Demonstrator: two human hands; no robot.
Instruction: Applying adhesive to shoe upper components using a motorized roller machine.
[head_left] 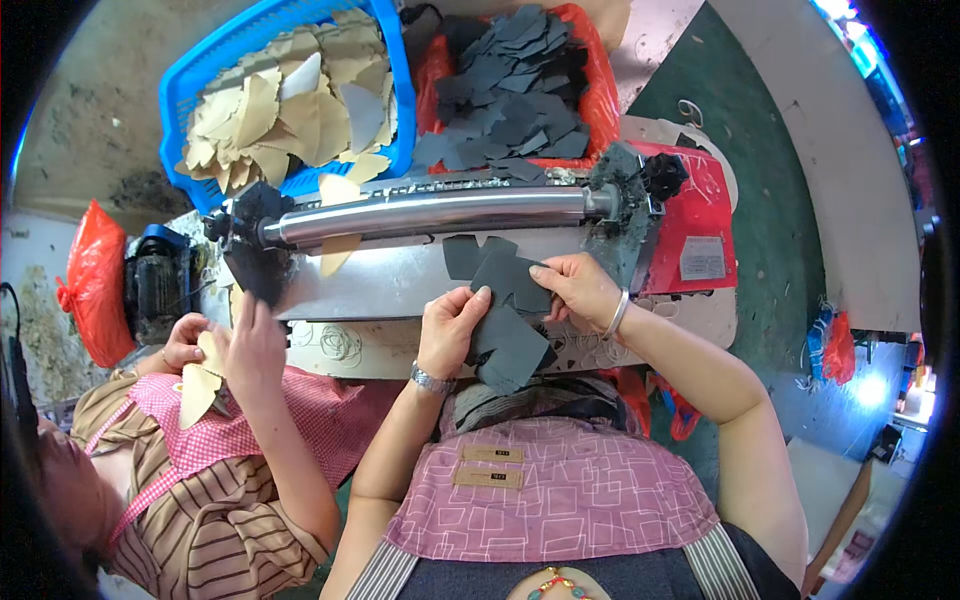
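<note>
Together, two hands (448, 328) grip at least two black pieces (512, 283), perhaps more, near one steel roller (430, 214).

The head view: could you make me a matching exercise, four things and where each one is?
1. notched dark pieces
2. blue basket
3. silver watch
4. knotted red bag

A. holds tan pieces
B. left of the metal roller
C. in the wearer's left hand and right hand
D. on the wearer's left wrist

Pairs: 1-C; 2-A; 3-D; 4-B

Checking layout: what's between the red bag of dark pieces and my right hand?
Head view: mainly the metal roller, then the metal plate nearer your right hand.
</note>
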